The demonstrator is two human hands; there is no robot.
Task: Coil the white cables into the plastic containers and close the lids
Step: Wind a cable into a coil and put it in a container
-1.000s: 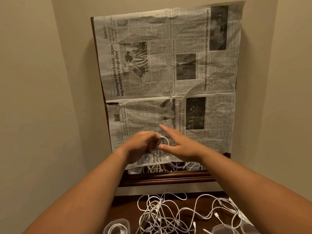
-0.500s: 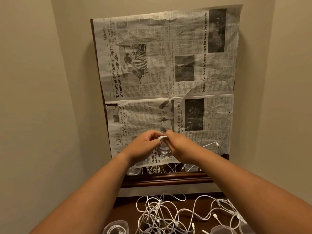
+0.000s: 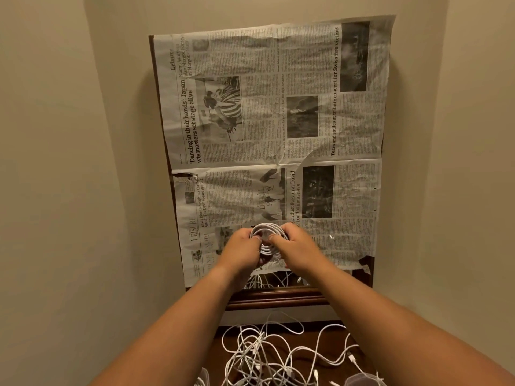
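warm, yellowish indoor light fills the view, moderate rather than bright. a soft shadow hugs the wall (image 3: pixel 69 162) beside the newspaper (image 3: pixel 273 121) at 9 o'clock, and a fainter one lies at 3 o'clock. headlines read clearly; small print is mushy. the left hand (image 3: pixel 242 246), right hand (image 3: pixel 295 246) and coiled cable (image 3: pixel 269 231) look slightly soft. loose cables (image 3: pixel 267 355) at 6 o'clock show bright against the dark tabletop (image 3: pixel 334 346). wide-angle distortion tilts the walls inward and swells the forearms (image 3: pixel 178 338) at 5 and 7 o'clock.

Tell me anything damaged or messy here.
The newspaper hanging over the wooden frame is ragged and torn at its lower right corner. Below, loose white cables lie in a tangle, not yet coiled.
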